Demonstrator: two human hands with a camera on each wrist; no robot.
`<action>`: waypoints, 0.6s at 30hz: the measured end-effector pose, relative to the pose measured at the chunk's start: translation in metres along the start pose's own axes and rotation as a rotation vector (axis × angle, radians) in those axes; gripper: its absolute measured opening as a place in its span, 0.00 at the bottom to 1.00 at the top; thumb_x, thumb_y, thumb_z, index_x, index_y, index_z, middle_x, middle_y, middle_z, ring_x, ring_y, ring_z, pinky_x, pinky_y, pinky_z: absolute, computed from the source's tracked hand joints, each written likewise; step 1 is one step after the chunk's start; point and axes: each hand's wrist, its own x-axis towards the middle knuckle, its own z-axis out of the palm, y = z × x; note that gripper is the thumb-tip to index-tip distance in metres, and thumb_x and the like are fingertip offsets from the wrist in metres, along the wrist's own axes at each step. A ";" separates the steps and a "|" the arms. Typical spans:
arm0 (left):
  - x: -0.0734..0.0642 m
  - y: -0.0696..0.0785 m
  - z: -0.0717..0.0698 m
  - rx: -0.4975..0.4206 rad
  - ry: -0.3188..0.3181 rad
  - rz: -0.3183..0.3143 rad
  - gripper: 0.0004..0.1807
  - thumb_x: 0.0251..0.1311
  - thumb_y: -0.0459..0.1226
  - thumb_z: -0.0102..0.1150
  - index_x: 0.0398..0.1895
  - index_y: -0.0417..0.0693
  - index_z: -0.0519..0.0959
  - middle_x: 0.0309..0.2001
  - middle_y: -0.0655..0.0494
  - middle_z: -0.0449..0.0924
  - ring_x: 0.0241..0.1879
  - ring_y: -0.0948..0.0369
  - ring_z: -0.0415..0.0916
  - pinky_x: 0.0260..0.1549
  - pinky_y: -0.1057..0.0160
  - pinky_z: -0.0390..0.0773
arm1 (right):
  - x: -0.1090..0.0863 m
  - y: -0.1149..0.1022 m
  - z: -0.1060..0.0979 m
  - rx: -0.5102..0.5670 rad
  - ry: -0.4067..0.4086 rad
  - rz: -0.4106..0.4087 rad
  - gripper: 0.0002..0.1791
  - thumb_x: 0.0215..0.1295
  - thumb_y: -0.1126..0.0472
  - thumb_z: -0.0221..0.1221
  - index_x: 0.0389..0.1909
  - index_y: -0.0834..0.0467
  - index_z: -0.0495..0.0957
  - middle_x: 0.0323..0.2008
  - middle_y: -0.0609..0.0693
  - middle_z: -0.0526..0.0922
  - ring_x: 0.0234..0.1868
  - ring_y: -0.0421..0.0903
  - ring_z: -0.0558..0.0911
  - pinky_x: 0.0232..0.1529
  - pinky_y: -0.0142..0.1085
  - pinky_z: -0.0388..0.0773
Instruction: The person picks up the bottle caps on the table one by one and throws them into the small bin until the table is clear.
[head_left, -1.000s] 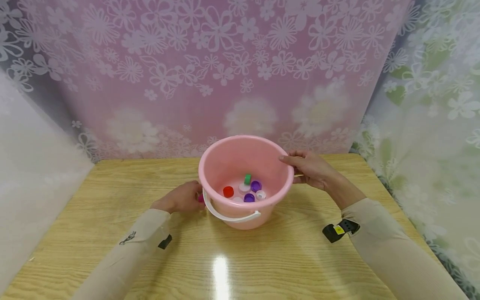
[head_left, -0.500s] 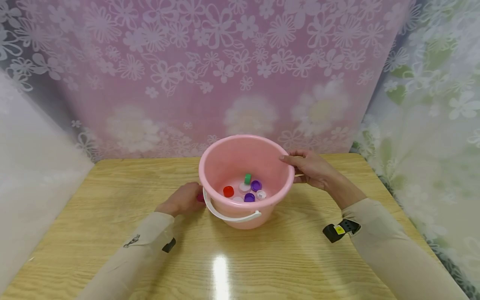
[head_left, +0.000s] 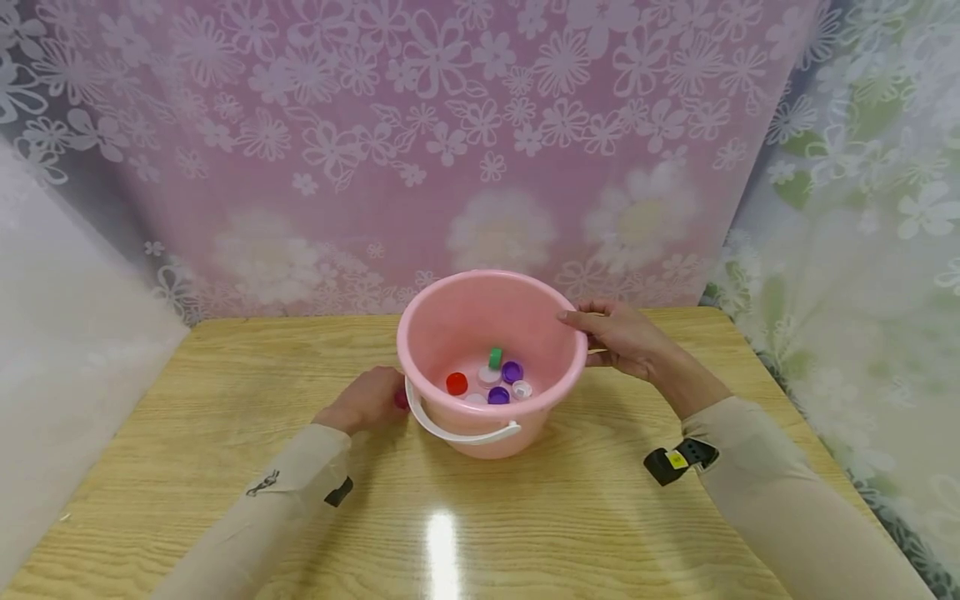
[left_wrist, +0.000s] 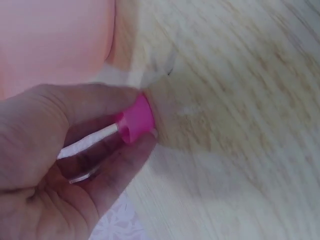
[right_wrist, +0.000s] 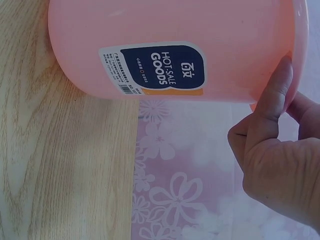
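Observation:
A pink bucket (head_left: 495, 429) stands on the table, its white handle (head_left: 457, 437) hanging down at the front. My right hand (head_left: 626, 337) holds the bucket's rim on the right, thumb over the edge; the right wrist view shows this hand (right_wrist: 280, 150) beside the labelled wall. Left of the bucket, my left hand (head_left: 367, 402) pinches a bright pink bottle cap (left_wrist: 139, 120) between thumb and fingers, close to the tabletop. Inside the bucket lie a red cap (head_left: 457, 383), a green cap (head_left: 496, 358), two purple caps (head_left: 512, 372) and some whitish caps (head_left: 489, 377).
The wooden table (head_left: 225, 467) reaches back to a pink flowered curtain (head_left: 360, 192). Pale flowered cloth (head_left: 862, 275) hangs along the right side. A dark blue label (right_wrist: 165, 67) is stuck on the bucket's outer wall.
My left hand has shifted slightly right and nearer to me, still pinching the pink cap. The right hand and the bucket look unmoved.

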 end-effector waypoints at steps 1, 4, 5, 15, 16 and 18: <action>-0.001 -0.001 -0.002 -0.006 -0.002 -0.023 0.13 0.49 0.28 0.58 0.13 0.50 0.71 0.16 0.60 0.64 0.22 0.61 0.63 0.22 0.64 0.64 | 0.000 0.000 0.000 -0.001 0.004 0.001 0.28 0.67 0.53 0.59 0.58 0.67 0.65 0.40 0.59 0.79 0.33 0.46 0.84 0.34 0.36 0.84; -0.003 -0.006 -0.009 -0.026 0.007 -0.090 0.07 0.49 0.29 0.57 0.18 0.47 0.76 0.20 0.58 0.70 0.24 0.59 0.67 0.25 0.62 0.70 | 0.000 0.000 0.000 -0.002 0.011 0.005 0.28 0.67 0.52 0.59 0.58 0.67 0.65 0.40 0.59 0.79 0.33 0.46 0.84 0.34 0.36 0.84; -0.004 -0.010 -0.013 -0.025 0.017 -0.101 0.05 0.49 0.29 0.57 0.20 0.46 0.78 0.22 0.57 0.73 0.25 0.58 0.69 0.26 0.61 0.72 | 0.000 0.000 0.000 -0.001 0.012 0.006 0.27 0.67 0.52 0.59 0.58 0.67 0.66 0.40 0.59 0.80 0.33 0.46 0.84 0.34 0.36 0.84; -0.007 -0.025 -0.080 -0.006 0.066 -0.054 0.11 0.58 0.30 0.56 0.42 0.32 0.81 0.39 0.41 0.81 0.35 0.50 0.78 0.39 0.48 0.80 | 0.003 0.000 0.001 0.011 0.015 -0.007 0.25 0.67 0.53 0.59 0.56 0.66 0.66 0.40 0.59 0.79 0.33 0.45 0.84 0.33 0.36 0.84; -0.008 -0.024 -0.087 -0.011 0.066 -0.057 0.12 0.59 0.31 0.56 0.42 0.31 0.80 0.39 0.41 0.81 0.35 0.50 0.78 0.39 0.48 0.80 | 0.004 0.000 0.001 0.012 0.015 -0.007 0.25 0.67 0.53 0.59 0.56 0.65 0.66 0.39 0.58 0.80 0.33 0.45 0.84 0.33 0.36 0.84; -0.008 -0.022 -0.100 -0.012 0.073 -0.049 0.12 0.60 0.31 0.56 0.43 0.30 0.80 0.39 0.40 0.81 0.34 0.50 0.78 0.39 0.48 0.80 | 0.004 0.000 0.001 0.016 0.014 -0.006 0.25 0.67 0.53 0.59 0.56 0.66 0.66 0.39 0.58 0.80 0.32 0.45 0.84 0.33 0.36 0.84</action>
